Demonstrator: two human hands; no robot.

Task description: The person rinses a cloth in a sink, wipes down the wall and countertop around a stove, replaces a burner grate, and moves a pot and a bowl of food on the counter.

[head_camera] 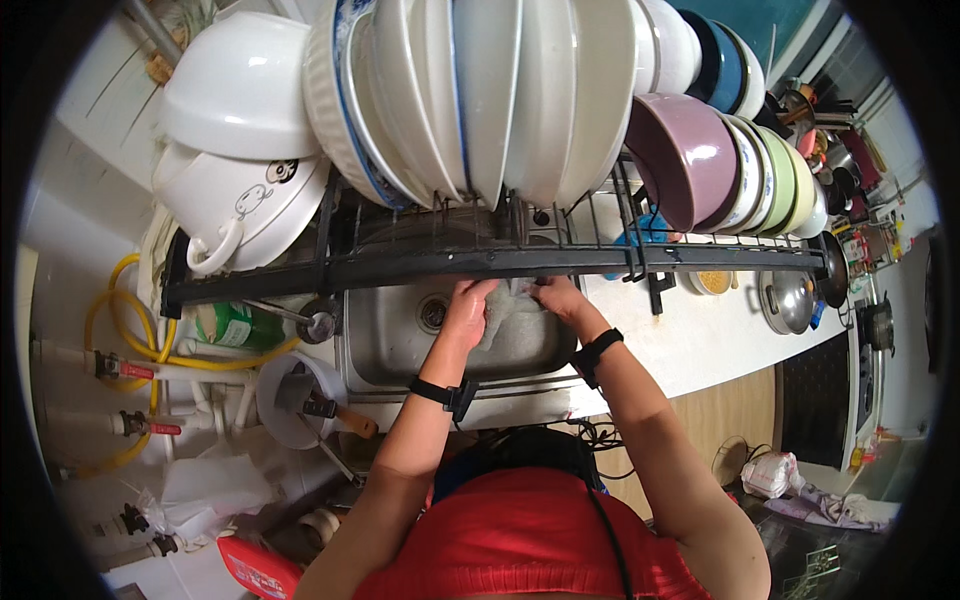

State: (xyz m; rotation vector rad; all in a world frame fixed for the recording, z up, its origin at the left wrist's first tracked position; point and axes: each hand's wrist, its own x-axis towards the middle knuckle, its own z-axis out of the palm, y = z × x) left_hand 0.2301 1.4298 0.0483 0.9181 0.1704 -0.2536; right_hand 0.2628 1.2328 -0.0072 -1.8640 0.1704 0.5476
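Observation:
Both my hands reach into a stainless steel sink [390, 352], partly under the front bar of a black dish rack [480, 264]. My left hand [469, 309] is closed on a wet grey cloth [496, 319], which hangs down beside its fingers. To the right, my right hand [559, 296] has its fingers bent around something pale or clear near the rack's bar. The bar hides the fingertips, and I cannot tell what that thing is. The sink's drain [433, 313] lies left of my left hand.
White plates and bowls [487, 97] fill the rack above my hands, with a purple bowl [686, 161] at the right. A white container of utensils [300, 405] stands left of the sink. On the counter [660, 337] are a small bowl of yellow food [712, 282] and a lidded metal pan [787, 300].

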